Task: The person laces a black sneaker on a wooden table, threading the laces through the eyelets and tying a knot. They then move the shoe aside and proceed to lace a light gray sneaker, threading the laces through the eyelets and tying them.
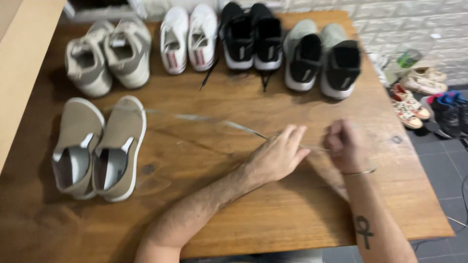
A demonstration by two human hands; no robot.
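Altogether ten shoes [122, 146], two hands [312, 148]

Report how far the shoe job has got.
Done, by the look: five pairs stand in rows on the table, beige slip-ons nearest. In hand: both hands, left and right, pull a pale lace taut across the wood; it is blurred. Left: the black pair has loose lace ends trailing, and more shoes lie on the floor.
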